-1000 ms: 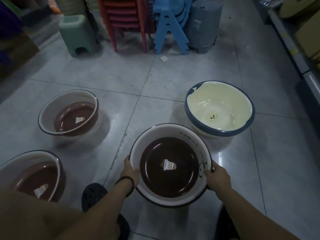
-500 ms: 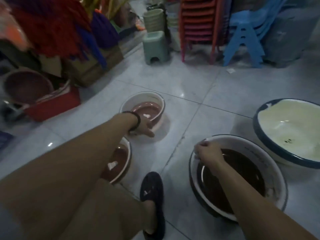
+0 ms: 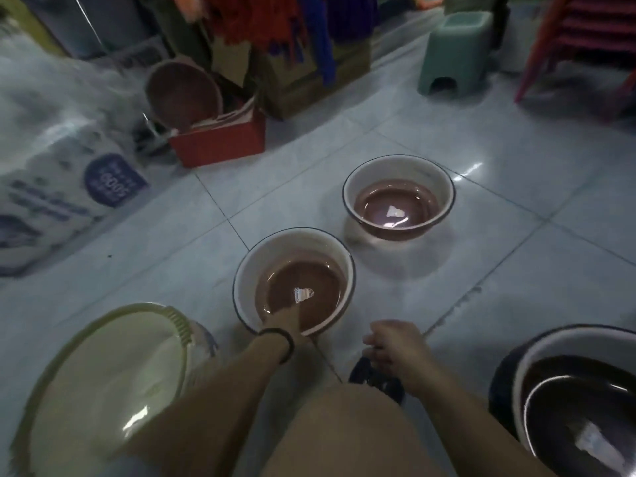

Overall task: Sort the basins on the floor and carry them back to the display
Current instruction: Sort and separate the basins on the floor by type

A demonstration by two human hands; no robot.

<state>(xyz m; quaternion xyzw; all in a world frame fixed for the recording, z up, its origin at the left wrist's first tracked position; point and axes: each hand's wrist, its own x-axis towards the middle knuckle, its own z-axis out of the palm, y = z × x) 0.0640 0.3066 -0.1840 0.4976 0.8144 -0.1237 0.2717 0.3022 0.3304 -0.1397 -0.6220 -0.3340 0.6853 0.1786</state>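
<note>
Two white-walled basins with brown bottoms stand on the tiled floor. My left hand reaches over the near rim of the near brown basin, fingers inside it, gripping the rim. The far brown basin sits apart, up and to the right. My right hand hovers loosely curled and holds nothing, between the near basin and a large dark basin at the lower right. A pale cream basin lies at the lower left. Another brown basin leans upright in a red crate.
The red crate and a white printed sack line the left side. A green stool and stacked red chairs stand at the back right. My knee and dark shoe are below my hands.
The view has swung left. My left hand left the far brown basin and took the near one's rim. My right hand let go of the large dark basin.
</note>
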